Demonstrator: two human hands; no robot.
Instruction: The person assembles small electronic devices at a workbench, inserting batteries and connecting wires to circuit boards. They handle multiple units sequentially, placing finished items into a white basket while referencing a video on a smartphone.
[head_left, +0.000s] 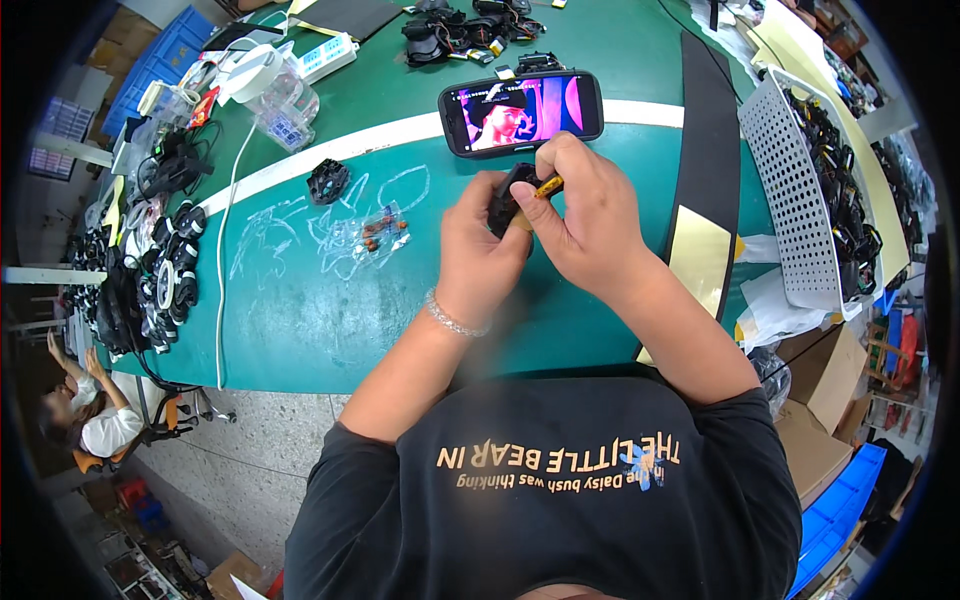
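My left hand (476, 248) is closed around a small black plastic part (508, 202), held up over the green table just in front of a phone. My right hand (590, 215) meets it from the other side, thumb and forefinger pinching a small yellow piece with dark marks (549, 187) against the top of the part. The fingers cover most of both pieces, so how they join is hidden. Left of my hands, small orange-brown pieces (380, 232) lie on clear plastic film. Another black part (328, 181) rests farther left.
The phone (450, 128) leans upright, showing a video. On the right stand a white perforated basket (775, 190) of black parts and a long black strip (708, 130). A white cable (230, 230), a clear container (290, 105) and black assemblies (172, 265) lie left. Another person (108, 430) sits beyond.
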